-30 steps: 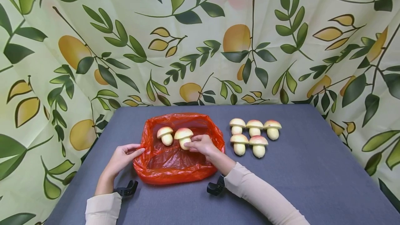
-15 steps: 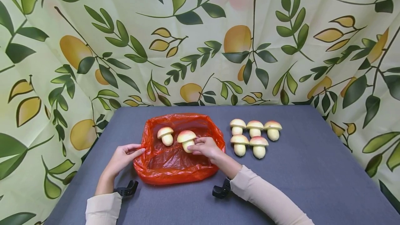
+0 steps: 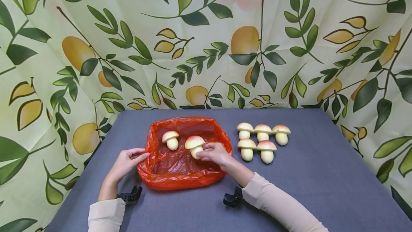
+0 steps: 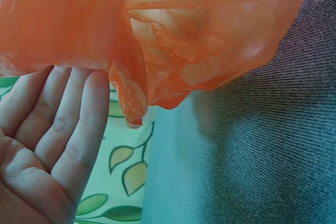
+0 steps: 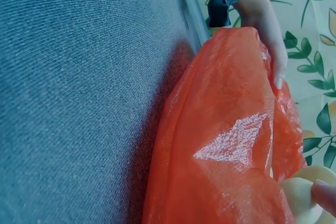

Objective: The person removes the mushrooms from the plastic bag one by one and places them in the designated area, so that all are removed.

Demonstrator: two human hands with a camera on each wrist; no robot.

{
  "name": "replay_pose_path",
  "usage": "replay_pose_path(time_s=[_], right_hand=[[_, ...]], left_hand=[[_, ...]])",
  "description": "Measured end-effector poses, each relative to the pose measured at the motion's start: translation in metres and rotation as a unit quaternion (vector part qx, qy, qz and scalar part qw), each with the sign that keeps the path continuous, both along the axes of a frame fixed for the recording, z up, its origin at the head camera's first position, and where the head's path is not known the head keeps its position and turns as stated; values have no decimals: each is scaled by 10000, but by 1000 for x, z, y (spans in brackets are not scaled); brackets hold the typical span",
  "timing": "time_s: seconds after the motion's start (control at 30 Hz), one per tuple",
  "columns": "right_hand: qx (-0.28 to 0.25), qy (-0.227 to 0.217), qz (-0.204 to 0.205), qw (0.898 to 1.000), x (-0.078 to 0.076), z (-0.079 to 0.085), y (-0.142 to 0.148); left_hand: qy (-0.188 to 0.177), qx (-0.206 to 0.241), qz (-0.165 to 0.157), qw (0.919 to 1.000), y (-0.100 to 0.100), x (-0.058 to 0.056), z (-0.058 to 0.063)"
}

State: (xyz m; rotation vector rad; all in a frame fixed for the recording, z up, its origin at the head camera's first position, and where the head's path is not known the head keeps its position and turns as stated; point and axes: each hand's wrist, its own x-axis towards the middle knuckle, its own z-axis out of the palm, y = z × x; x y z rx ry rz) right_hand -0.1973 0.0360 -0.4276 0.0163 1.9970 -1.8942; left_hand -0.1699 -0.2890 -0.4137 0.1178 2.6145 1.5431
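Note:
A red plastic bag (image 3: 180, 182) lies wide open on the table, its rim rolled outward. My left hand (image 3: 128, 162) pinches its left rim between thumb and fingers; the left wrist view has the fingers (image 4: 73, 124) against the plastic. Inside the bag, my right hand (image 3: 215, 153) holds a toy mushroom (image 3: 194, 142) by its stem, the pale yellow cap tinged red and tilted left. Part of that mushroom (image 5: 299, 198) shows at the thumb in the right wrist view. Another toy mushroom (image 3: 170, 139) lies in the bag to the left.
Right of the bag, several more toy mushrooms (image 3: 262, 131) stand in two close rows on the grey-blue table (image 3: 322, 174). A leaf-and-fruit patterned cloth (image 3: 206, 63) hangs behind the table. Black camera mounts (image 3: 232, 197) sit at both wrists.
My right hand has moved slightly right and toward me with the mushroom inside the bag. The left hand stays at the left rim, and the other mushrooms keep their places.

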Motion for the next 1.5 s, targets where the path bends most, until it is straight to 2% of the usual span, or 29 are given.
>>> replay_pose_path(time_s=[0.5,0.77,1.13,1.5], right_hand=[[-78,116,439,9989,12,6,14],[-269,83,557,9981,18,12,23],[-68,238,783,9966,26,18,38],[-249,300,977,9945,29,25,54]], left_hand=[[4,41,-69,10000,-2,-2,-1],[-87,22,-16,10000,-1,0,-1],[-105,7,25,9999,0,0,-2],[-95,28,24,9999,1,-1,-2]])
